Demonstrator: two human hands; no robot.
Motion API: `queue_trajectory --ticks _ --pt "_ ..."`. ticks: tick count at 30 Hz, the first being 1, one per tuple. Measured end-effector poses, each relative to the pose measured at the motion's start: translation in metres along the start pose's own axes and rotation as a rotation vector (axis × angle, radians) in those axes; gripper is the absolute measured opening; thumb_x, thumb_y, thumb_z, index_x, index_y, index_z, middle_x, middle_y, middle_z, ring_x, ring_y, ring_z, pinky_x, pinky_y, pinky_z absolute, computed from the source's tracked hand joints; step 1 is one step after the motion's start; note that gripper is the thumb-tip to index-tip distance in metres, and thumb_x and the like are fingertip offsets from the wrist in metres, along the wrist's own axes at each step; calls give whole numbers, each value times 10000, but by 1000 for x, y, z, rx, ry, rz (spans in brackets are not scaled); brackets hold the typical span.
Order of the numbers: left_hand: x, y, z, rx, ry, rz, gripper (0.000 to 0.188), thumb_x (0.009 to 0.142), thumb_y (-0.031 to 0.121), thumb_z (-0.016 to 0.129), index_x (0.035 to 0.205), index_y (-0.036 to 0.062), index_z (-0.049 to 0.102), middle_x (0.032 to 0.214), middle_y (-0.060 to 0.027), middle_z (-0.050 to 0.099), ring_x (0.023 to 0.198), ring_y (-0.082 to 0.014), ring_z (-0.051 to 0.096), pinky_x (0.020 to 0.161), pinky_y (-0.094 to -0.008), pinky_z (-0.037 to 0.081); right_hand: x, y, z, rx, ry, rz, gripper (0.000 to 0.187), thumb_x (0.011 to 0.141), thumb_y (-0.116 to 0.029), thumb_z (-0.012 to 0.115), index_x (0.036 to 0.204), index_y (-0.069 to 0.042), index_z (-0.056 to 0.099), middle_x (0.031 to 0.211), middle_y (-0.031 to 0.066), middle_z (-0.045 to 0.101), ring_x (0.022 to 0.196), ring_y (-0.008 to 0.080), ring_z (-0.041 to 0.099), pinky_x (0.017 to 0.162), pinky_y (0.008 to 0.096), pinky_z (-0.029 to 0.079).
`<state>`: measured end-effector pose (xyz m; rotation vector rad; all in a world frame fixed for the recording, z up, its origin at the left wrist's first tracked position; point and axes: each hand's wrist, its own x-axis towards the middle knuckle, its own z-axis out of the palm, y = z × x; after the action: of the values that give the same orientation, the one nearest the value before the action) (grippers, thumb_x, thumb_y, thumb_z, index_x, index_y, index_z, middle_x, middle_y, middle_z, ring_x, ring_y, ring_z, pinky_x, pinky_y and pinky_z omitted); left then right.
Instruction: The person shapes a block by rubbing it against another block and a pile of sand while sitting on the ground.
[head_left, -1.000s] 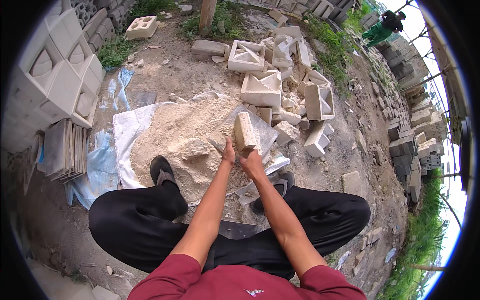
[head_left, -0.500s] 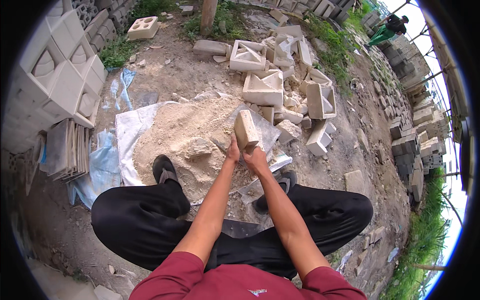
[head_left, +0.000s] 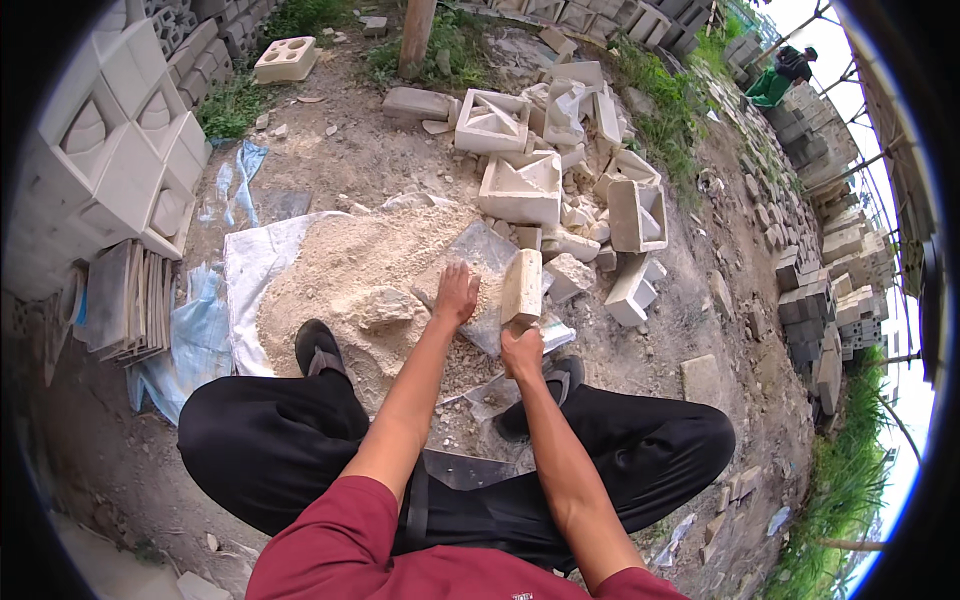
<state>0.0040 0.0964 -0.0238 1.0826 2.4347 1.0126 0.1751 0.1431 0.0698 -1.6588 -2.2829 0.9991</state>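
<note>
My right hand (head_left: pixel 522 352) is closed around the short handle of a blocky, dust-coated mallet (head_left: pixel 521 287), its head tilted up and away from me. My left hand (head_left: pixel 457 294), open with fingers stretched out, lies on pale crumbs at the edge of a grey flat plate (head_left: pixel 482 248). To its left spreads a heap of crushed, sandy rubble (head_left: pixel 350 262) with a larger lump (head_left: pixel 384 307) in it. Under the heap is a white woven sheet (head_left: pixel 250 285). The fingers' undersides are hidden.
Broken cream hollow blocks (head_left: pixel 522 187) lie piled beyond the mallet. Patterned blocks (head_left: pixel 135 130) are stacked at left, above thin boards (head_left: pixel 130 300). A wooden post (head_left: pixel 416 40) stands at the back. Another person (head_left: pixel 785 75) is at far right, near grey block stacks.
My left hand has come off the mallet and moved down onto the crumbs, its fingers opening. My right hand has carried the mallet to the right.
</note>
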Motion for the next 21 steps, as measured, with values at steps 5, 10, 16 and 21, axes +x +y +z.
queue_trajectory --ticks 5,10,16,21 --pt "-13 23 15 -265 5 121 596 1012 384 319 1372 -83 409 1421 -287 412 1367 -422 331 1153 -436 228 4 8 13 43 24 -51 554 757 -316 661 1060 130 535 987 351 627 963 482 618 861 496 490" --pt "-34 45 -3 -638 194 -176 589 1020 401 289 1343 -63 457 1350 -292 485 1311 -420 410 1122 -408 306 3 20 5 13 -32 4 564 740 -311 687 1060 121 517 994 353 625 971 483 616 852 495 493" --pt "-65 26 36 -545 352 -157 606 1030 380 252 1429 -71 319 1488 -280 311 1406 -398 265 1174 -407 200 -2 3 12 8 -62 -91 570 729 -308 706 1075 103 515 962 312 651 940 436 646 819 463 513" --pt "-30 3 46 -701 303 -116 644 1027 405 236 1454 -76 261 1532 -257 239 1444 -355 192 1191 -383 132 1 -9 5 86 -127 -129 529 727 -307 711 1038 90 550 949 298 659 924 412 660 805 448 521"
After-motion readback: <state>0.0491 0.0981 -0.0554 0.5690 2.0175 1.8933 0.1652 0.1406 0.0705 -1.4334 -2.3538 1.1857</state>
